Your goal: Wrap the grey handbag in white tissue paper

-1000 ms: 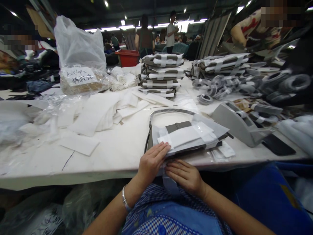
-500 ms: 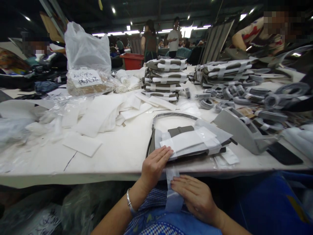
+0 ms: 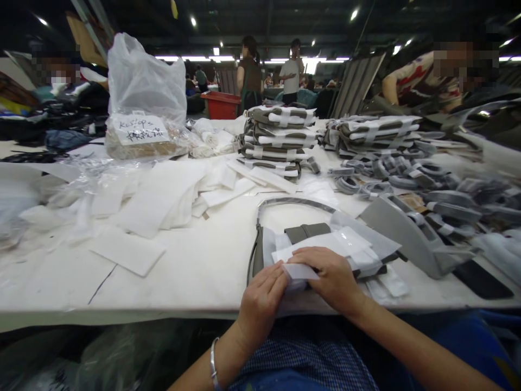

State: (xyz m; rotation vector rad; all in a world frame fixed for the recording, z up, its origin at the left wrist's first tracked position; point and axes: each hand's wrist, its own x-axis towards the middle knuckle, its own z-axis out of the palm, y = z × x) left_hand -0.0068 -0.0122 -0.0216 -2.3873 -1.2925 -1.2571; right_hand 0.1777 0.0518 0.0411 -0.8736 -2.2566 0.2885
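A grey-green folded bag (image 3: 306, 232) with a curved strap (image 3: 285, 202) lies at the table's near edge, wrapped in white paper (image 3: 321, 243). My left hand (image 3: 262, 296) presses on its near left corner. My right hand (image 3: 329, 274) lies flat on top of the wrapping, and a strip of clear tape (image 3: 300, 270) is folded up over the near edge between both hands.
A grey tape dispenser (image 3: 411, 232) and a black phone (image 3: 482, 278) lie to the right. Stacks of wrapped bags (image 3: 280, 138) and coiled straps (image 3: 391, 169) sit beyond. White paper sheets (image 3: 163, 195) and a plastic sack (image 3: 142, 98) are at the left. People stand behind the table.
My right hand came up from below the table edge onto the bag, bringing the tape strip over its near edge. My left hand slid slightly toward the edge.
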